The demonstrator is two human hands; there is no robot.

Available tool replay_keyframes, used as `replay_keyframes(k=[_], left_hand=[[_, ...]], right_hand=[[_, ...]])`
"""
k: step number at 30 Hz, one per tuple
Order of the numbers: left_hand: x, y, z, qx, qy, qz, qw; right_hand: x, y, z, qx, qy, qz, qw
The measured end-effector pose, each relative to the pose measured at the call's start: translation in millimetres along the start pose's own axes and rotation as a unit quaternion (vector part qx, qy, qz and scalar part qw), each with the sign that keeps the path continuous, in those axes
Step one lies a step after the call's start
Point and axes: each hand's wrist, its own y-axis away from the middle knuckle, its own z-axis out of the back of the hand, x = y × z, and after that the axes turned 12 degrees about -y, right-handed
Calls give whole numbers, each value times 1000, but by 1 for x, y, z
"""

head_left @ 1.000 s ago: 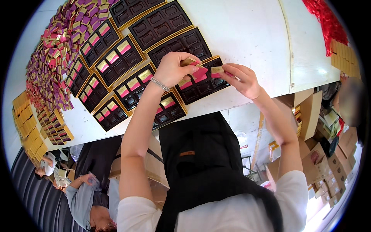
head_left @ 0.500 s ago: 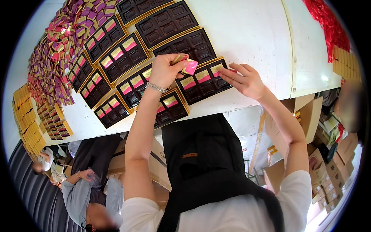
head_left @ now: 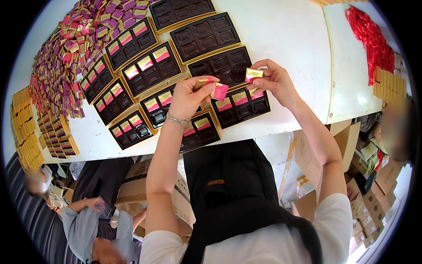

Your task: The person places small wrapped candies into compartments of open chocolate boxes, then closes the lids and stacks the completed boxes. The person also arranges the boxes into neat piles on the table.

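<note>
**Base:** Start at the grip. What do I log?

**Rig:** From my remote station, via the head view: right hand (head_left: 273, 84) pinching one gold-and-pink piece (head_left: 253, 75) between thumb and fingers, gold face up. Left hand (head_left: 189, 99) closed on a pink piece (head_left: 220, 91), thumb on top, with a second, gold-edged piece (head_left: 203, 82) tucked beside it. I cannot tell whether more sit in that palm.

**Base:** Where are the hands?

**Rig:** Near each other, raised over the trays, fingertips apart. Just below them I see the nearest black tray (head_left: 242, 110): wrapped pieces along its far row, dark compartments along its near one. Bracelet (head_left: 178, 119) on the left wrist.

**Base:** Further out?

**Rig:** Beyond the hands, a dark tray (head_left: 200, 36) with six moulded compartments, others like it just beside. To the left, a group of part-filled trays (head_left: 151, 66), gold-edged, pieces in their far rows. Past those I note a big loose pile (head_left: 94, 48) of gold, pink and purple pieces, all on the white table (head_left: 290, 44).

**Base:** Margins?

**Rig:** Red ribbon (head_left: 371, 42) heaped at far right, yellow boxes (head_left: 389, 86) just below it. Lower left, a co-worker in a grey top (head_left: 81, 229). Lower right, stacked cardboard boxes (head_left: 371, 209).
</note>
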Motion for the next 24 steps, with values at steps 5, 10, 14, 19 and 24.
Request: replay_keyframes(k=[5,10,14,19,24], left_hand=[[5,2,-1,-52,14,-8,999],[6,-4,-6,-57,46,-33,997],[11,-10,-5,-64,-7,-164,984],[7,-9,2,-99,-194,-281,935],[1,-12,7,-93,-247,-331,906]], right_hand=[[-8,-42,6,-88,145,41,985],[-21,-68,-5,-110,454,213,858],[-28,-64,-4,-98,652,398,638],[-22,-56,-12,-68,731,416,537],[-2,-49,-44,-45,324,164,931]])
